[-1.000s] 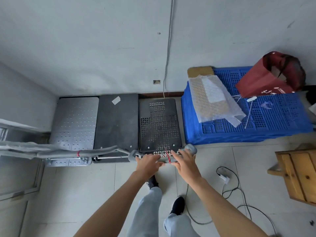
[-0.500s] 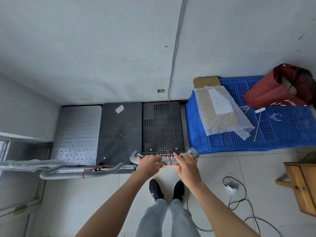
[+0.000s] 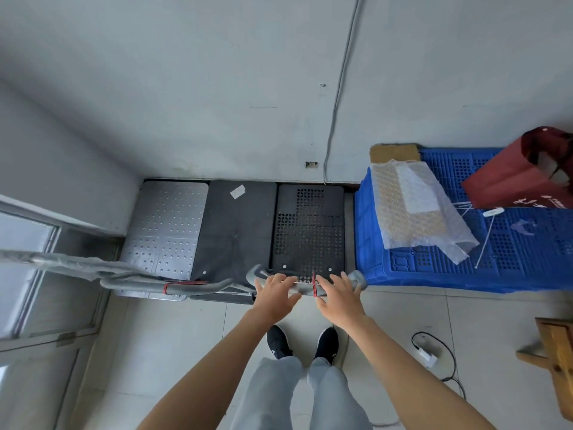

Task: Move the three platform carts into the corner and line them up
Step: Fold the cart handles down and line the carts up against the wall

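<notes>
I see the perforated black cart (image 3: 310, 228) parked against the back wall (image 3: 217, 88), its far edge at the baseboard, side by side with the plain black cart (image 3: 238, 225) and the silver cart (image 3: 169, 225), which sits in the corner. All three decks form one row, touching or nearly so. The perforated cart's grey handle (image 3: 356, 279) crosses its near end, with a red band (image 3: 314, 283) wrapped round the middle.

My left hand (image 3: 274, 294) lies on the handle left of the red band, fingers spread and loose rather than wrapped. My right hand (image 3: 339, 297) is just right of the band, fingers splayed, fingertips on or just above the bar; I cannot tell whether they touch. Neither hand grasps anything.

Half a second ago both hands were curled around this handle; they have since opened. The cart itself sits as it did against the wall.

To the right, a blue pallet (image 3: 465, 268) flanks the perforated cart, carrying bubble wrap (image 3: 412, 209) and a red bag (image 3: 521, 178). My black shoes (image 3: 279, 342) stand on the tiled floor (image 3: 173, 336) below the handle.
</notes>
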`<control>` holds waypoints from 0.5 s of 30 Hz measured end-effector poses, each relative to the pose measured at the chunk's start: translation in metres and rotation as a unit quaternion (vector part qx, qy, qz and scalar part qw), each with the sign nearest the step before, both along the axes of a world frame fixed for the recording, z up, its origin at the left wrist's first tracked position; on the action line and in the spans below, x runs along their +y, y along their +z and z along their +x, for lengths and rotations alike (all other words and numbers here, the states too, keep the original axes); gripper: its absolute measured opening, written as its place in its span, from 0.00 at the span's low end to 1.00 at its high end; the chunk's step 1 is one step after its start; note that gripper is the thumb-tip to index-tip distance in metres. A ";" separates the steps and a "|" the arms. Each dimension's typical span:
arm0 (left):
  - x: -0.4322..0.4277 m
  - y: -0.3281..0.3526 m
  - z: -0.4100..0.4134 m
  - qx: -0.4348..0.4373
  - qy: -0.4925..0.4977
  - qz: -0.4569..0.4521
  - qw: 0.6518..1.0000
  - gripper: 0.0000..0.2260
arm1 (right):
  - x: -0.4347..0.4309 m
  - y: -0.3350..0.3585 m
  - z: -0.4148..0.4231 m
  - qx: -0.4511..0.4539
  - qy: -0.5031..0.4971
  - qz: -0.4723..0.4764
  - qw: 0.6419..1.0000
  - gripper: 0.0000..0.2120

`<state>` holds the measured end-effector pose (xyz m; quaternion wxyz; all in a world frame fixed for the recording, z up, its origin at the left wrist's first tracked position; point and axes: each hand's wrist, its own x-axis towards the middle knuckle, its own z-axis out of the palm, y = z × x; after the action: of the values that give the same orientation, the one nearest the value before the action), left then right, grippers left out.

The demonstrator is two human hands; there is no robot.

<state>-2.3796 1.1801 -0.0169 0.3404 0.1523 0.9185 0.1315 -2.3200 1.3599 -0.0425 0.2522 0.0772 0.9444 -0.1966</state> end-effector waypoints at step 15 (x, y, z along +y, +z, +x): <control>-0.191 0.040 -0.056 0.026 0.077 -0.091 0.993 0.30 | -0.126 0.046 -0.055 -0.026 0.007 0.052 0.998 0.26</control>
<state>-2.4357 0.9896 0.0231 0.3178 0.0529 0.9442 0.0690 -2.3754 1.2341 0.0034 0.2733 0.0883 0.9471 -0.1430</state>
